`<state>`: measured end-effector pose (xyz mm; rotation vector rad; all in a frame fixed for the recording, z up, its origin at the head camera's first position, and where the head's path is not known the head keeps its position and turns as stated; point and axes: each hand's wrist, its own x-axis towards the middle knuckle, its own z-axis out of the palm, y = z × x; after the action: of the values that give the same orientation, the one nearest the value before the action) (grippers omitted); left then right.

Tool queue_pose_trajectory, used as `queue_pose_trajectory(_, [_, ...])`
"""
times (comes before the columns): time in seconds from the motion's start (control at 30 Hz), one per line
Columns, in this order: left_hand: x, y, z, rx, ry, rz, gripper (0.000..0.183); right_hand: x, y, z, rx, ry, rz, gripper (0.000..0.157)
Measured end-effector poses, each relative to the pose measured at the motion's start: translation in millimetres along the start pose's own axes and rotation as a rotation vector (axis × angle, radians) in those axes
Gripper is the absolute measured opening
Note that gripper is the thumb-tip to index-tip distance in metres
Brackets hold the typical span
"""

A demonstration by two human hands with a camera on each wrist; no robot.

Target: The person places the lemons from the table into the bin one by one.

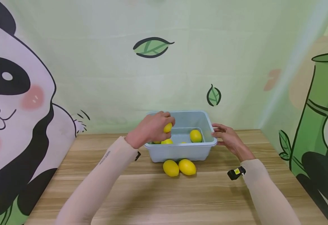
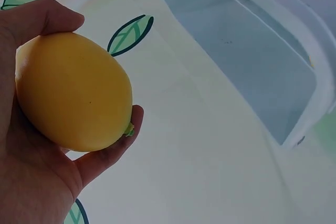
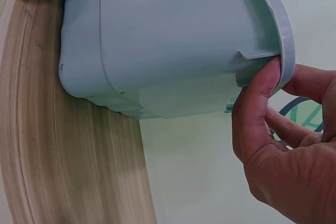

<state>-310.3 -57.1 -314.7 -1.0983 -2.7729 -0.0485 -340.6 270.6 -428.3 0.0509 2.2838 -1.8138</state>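
In the head view, our left hand [image 1: 154,127] held a lemon [image 1: 168,127] above the left part of a pale blue plastic tub [image 1: 181,153]. Another lemon [image 1: 196,136] lay inside towards the right, and two front lemons [image 1: 171,168] sat side by side on the worktop [image 1: 181,200], just before the tub.

In the left wrist view, our fingers [image 2: 107,160] were clamped round the held lemon, its green stem end showing. We judged a light, even grip best, since so smooth and rounded a fruit could slip, and clearance from the tub's edge would prevent knocks.

In the right wrist view, our right hand [image 3: 291,158] had its fingers clamped on the rim [image 3: 286,30]; bracing there without lifting seemed wise.
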Motion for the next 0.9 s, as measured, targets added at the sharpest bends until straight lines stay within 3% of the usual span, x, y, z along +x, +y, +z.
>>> queue_pose_trajectory(0.47, [36.5,-8.3,-1.0,-0.096,-0.028,-0.016,0.025,2.4,0.5,-0.1,-0.008,0.011,0.021,0.058])
queue_pose_trajectory(0.9, [57.3,-18.7,9.4,-0.136,-0.059,-0.053,0.026,1.2,-0.2,0.4,-0.023,0.003,0.004,0.057])
